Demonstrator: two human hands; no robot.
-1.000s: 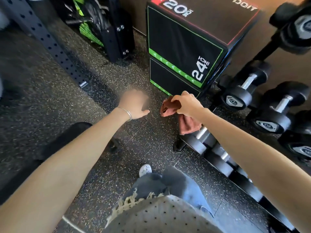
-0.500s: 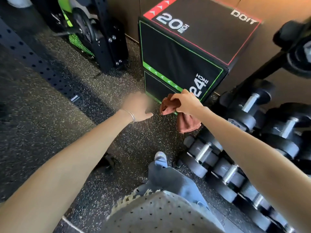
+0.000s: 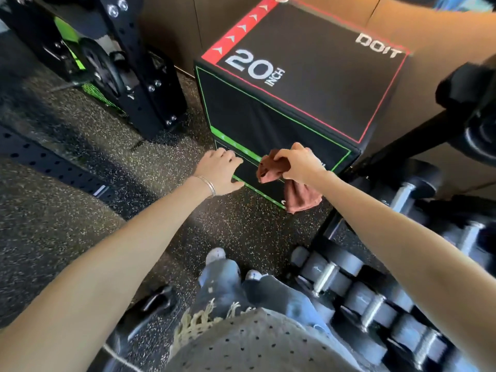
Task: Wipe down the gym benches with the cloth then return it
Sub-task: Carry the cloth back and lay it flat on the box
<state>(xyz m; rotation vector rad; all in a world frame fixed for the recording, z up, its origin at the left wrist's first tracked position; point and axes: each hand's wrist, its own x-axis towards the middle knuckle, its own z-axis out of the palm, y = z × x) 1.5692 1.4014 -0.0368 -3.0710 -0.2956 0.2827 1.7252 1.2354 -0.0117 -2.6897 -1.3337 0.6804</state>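
Our right hand [image 3: 298, 165] holds the reddish-brown cloth [image 3: 300, 197] up in the air. Its fingers [image 3: 281, 157] are curled and pinch the cloth near the top. One bunch of cloth sticks out to the left of the hand, and the rest hangs down under it. The cloth is in front of the near side of a big black box [image 3: 295, 76], low down by the green line. We cannot tell if the cloth touches the box.

Our left hand [image 3: 220, 170] reaches out just beside the cloth, on its left. It holds nothing. Its fingers are straight and close together, and the thumb [image 3: 237, 183] points out to the side. The fingertips are right at the lower front of the box, but we cannot tell if they touch it. A thin silver bracelet [image 3: 208, 185] sits on the left wrist.

The box stands on the speckled floor [image 3: 228, 232]. Its top says "20 INCH" in white and has a red strip. To the right, black dumbbells [image 3: 330, 269] lie in rows on a rack. To the left stands a black metal frame [image 3: 139, 76] with holes and bolts. Down low we see our jeans [image 3: 222, 277] and the white toes of our shoes [image 3: 216, 255].
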